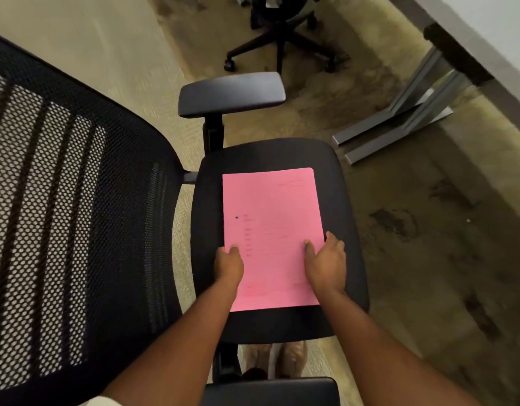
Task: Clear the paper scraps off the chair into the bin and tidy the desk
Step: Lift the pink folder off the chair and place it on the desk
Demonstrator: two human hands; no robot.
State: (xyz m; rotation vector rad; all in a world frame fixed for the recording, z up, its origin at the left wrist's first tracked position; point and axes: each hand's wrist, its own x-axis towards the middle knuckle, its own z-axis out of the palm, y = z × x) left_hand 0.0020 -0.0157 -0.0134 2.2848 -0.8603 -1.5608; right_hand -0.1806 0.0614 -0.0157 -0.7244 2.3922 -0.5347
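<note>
one pink sheet (272,230) flat on chair seat (343,200); print too blurred to read. two hands: left hand (228,263), right hand (326,265), each grip pinching sheet's side edge. two armrests; second chair (279,30) beyond.

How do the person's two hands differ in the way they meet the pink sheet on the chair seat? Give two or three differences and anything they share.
The left hand is curled at the pink sheet's left edge, while the right hand lies flatter at its right edge. The left hand's fingers are bunched; the right hand's thumb is spread from its fingers. Both hands touch the sheet's near half on the chair seat, thumbs on top.
</note>
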